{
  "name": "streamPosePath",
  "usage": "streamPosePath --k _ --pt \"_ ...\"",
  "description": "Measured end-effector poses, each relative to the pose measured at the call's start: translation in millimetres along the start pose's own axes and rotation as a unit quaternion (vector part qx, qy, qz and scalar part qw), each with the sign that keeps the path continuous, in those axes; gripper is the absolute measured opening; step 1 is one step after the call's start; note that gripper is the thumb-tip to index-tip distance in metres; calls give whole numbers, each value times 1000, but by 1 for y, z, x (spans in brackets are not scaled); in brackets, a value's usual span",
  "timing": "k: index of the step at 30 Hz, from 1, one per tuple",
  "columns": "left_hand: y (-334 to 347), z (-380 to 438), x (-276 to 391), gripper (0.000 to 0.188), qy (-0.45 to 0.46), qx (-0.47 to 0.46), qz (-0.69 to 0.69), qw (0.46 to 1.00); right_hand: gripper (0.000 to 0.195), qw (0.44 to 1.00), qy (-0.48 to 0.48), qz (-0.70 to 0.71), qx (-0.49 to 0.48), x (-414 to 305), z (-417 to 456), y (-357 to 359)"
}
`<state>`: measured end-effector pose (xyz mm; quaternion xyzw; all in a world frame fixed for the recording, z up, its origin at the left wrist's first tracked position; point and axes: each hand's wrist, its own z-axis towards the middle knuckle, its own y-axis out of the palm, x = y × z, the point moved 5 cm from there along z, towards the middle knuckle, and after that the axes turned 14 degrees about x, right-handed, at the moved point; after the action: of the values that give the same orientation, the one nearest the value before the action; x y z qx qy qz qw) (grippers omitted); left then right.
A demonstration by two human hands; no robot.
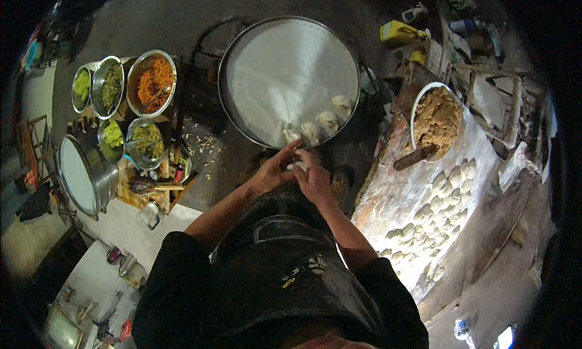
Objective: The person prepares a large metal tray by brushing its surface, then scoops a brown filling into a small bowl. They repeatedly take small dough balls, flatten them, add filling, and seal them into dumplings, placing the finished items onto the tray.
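My left hand [273, 169] and my right hand [313, 178] meet over the near edge of a round metal steamer tray [273, 67]. Between them the fingers hold a small piece of pale dough [298, 165], partly covered by the fingertips. Several folded dumplings [311, 133] lie in a curved row along the tray's near right rim. To the right, on a floured board [370, 203], rest many dough pieces [439, 203]. Above those stands a white-rimmed bowl of brown filling [436, 114], with a wooden-handled tool [414, 158] leaning out of it.
Metal bowls of orange shredded filling [156, 83] and green fillings [109, 85] stand at the left. Nearer are a large metal pot [79, 176], a brush [141, 184] and a glass jar [148, 215]. A yellow jug [400, 33] lies at the upper right.
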<state>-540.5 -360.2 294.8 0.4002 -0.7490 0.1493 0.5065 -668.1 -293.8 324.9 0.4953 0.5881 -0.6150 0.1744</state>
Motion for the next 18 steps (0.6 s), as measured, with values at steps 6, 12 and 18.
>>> streamPosePath --k 6,12,18 --pt "-56 44 -83 44 -170 222 -1 960 49 993 30 111 8 28 13 15" --pt "-66 78 -102 44 -136 298 471 819 46 996 62 67 -18 63 1 6" --pt "-68 80 -109 49 -273 373 178 868 36 988 86 115 56 46 -15 -19"
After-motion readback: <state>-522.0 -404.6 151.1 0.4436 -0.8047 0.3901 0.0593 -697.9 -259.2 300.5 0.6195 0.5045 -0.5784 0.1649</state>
